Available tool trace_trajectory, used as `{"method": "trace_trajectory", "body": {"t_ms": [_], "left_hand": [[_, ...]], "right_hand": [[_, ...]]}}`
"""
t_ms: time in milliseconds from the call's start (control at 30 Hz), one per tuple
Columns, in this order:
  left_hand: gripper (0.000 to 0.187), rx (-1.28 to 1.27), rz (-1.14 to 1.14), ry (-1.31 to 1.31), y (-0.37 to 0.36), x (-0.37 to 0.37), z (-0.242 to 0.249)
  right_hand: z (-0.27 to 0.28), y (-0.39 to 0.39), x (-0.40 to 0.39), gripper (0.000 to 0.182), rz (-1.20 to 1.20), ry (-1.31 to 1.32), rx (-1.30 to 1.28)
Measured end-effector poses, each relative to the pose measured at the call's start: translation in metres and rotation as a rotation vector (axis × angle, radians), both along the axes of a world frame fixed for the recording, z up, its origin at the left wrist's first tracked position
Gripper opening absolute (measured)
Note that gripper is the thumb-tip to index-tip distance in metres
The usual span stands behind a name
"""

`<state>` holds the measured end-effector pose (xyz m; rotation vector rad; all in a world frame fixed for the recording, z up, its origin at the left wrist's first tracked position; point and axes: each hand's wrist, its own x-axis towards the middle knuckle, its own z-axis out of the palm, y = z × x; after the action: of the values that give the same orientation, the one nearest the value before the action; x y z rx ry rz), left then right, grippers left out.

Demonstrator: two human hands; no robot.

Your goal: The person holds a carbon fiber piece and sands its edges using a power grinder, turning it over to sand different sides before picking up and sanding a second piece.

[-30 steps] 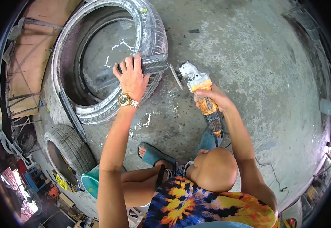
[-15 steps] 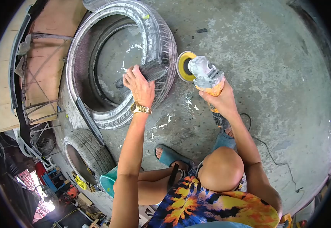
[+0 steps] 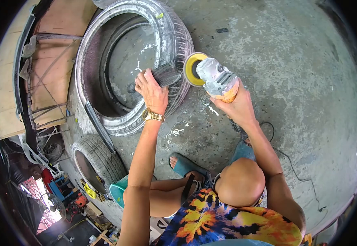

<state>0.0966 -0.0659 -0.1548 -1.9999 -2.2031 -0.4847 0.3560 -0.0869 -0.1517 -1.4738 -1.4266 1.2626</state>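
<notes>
A large tyre (image 3: 123,128) lies flat on the floor in front of me, its black rubber whitened with dust. My left hand (image 3: 152,93) is closed on the near end of a black textured piece (image 3: 166,75), which rests across the tyre's right side. A gold watch circles that wrist. In my right hand (image 3: 239,107) is an angle grinder (image 3: 216,76), gripped round its orange and grey body. The grinder's yellow disc (image 3: 190,70) faces the black piece, with its edge close to that piece's right end. White dust coats the grinder's head.
Left of my legs a second tyre (image 3: 104,160) stands by a teal bucket (image 3: 118,191). A long dark strip (image 3: 97,126) leans against the big tyre. The power cord (image 3: 297,174) trails across the floor on the right. Wooden panels (image 3: 49,74) line the left side.
The grinder has moved left and slightly up, bringing its disc nearer the black piece. My left hand keeps its hold, and the view has shifted slightly.
</notes>
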Motion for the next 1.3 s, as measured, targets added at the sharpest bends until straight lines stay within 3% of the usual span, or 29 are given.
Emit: {"method": "trace_trajectory", "body": {"t_ms": [400,567,700,767,867,1000,1300], "left_hand": [[0.079,-0.087,0.028,-0.023,-0.001,-0.005,-0.002],[0.078,-0.072,-0.008,-0.048,-0.001,-0.006,-0.001],[0.076,-0.047,-0.017,-0.063,0.0,-0.006,-0.002],[0.074,-0.032,-0.04,-0.065,0.0,-0.007,-0.002],[0.074,-0.039,-0.049,-0.086,-0.002,-0.008,-0.002],[0.075,-0.012,-0.047,-0.112,0.0,-0.009,-0.004],[0.084,-0.053,-0.075,-0.114,0.002,-0.003,0.004]], "right_hand": [[0.004,0.011,0.005,0.061,0.067,0.052,-0.057],[0.005,0.015,0.016,0.056,0.085,0.271,-0.186],[0.006,0.018,0.018,0.054,0.142,0.306,-0.146],[0.003,0.027,0.019,0.049,0.286,0.417,-0.325],[-0.009,0.037,0.018,0.041,0.304,0.495,-0.488],[-0.026,0.028,0.019,0.041,0.252,0.461,-0.415],[0.01,0.011,0.024,0.053,0.165,0.354,-0.336]]}}
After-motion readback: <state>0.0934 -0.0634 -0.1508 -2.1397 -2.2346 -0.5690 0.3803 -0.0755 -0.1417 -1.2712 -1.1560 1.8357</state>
